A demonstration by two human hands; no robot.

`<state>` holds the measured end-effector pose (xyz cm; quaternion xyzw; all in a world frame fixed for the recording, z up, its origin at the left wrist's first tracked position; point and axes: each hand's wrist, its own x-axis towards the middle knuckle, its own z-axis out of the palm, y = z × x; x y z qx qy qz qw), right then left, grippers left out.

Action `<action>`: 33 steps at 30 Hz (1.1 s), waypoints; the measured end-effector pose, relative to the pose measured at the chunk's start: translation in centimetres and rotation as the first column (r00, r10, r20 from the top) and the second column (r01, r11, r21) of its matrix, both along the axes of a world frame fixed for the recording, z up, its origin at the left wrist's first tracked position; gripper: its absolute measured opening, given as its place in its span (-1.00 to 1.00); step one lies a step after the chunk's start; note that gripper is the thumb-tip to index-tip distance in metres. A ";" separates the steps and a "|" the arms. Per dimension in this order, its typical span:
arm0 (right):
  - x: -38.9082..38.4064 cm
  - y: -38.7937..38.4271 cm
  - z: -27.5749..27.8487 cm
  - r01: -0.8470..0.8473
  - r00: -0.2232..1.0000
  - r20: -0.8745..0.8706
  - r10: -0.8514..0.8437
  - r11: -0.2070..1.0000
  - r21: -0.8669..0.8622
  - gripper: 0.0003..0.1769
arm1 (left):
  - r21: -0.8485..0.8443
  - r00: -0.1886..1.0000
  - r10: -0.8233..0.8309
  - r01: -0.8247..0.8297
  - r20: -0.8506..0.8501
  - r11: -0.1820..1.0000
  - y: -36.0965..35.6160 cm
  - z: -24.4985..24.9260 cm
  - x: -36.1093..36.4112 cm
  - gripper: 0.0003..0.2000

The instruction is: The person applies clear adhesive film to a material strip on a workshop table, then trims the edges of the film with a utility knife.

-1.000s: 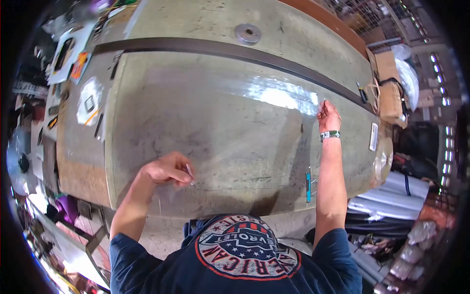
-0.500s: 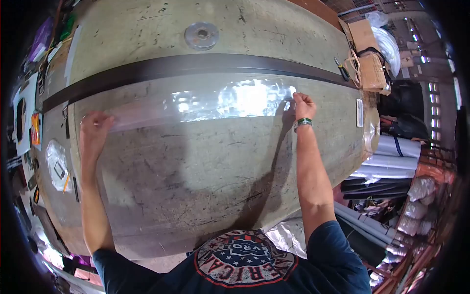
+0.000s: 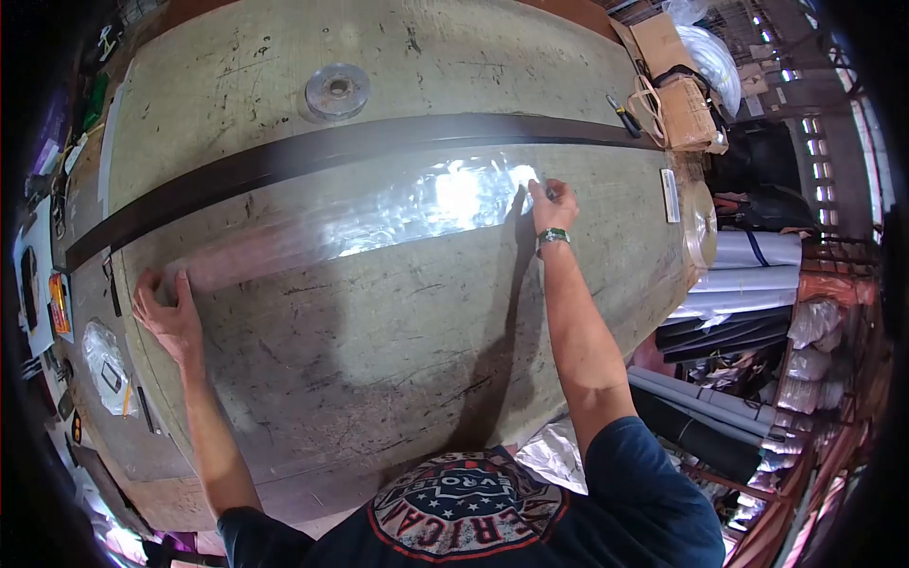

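While the right hand (image 3: pixel 557 206) grasps one end, a clear strip (image 3: pixel 398 216) stretches over the table (image 3: pixel 369 350).

Nearest is the dark shirt (image 3: pixel 464 502) with its round print, and crumpled foil (image 3: pixel 557 456) shows just beside it, at the table's near edge. The left hand (image 3: pixel 170 317) is at the strip's left end, thumb and fingers apart and curved; whether it pinches the film cannot be told. The right hand, with a green-patterned band (image 3: pixel 552 236) at the wrist, has its thumb and fingers closed on the right end. Between the hands, the strip runs aslant, pinkish at the left and glaring toward the right; whether it touches the table all along cannot be told.

Just past it, a long dark bar (image 3: pixel 312 159) crosses the table. Beyond the bar, a roll (image 3: pixel 337 103) lies flat left of centre, and black-and-yellow pliers (image 3: pixel 625 118) lie near a cardboard box (image 3: pixel 689 114) at the right.
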<state>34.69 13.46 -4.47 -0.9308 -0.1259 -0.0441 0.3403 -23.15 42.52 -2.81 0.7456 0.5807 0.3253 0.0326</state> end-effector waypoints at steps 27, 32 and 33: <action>-16.2 -34.1 7.8 -0.370 0.904 0.107 0.414 0.882 -0.293 -0.63 | -0.200 0.411 -0.858 0.909 0.308 0.364 -43.2 6.9 31.7 -0.46; -15.5 -35.2 5.2 -0.478 0.847 0.099 0.522 0.830 -0.286 -0.60 | -0.241 0.118 -0.993 0.964 -0.004 0.116 -45.9 5.7 41.8 -0.69; -15.2 -35.4 4.7 -0.515 0.826 0.105 0.554 0.817 -0.260 -0.63 | -0.335 0.018 -0.999 0.942 -0.042 0.031 -45.6 5.7 43.1 -0.75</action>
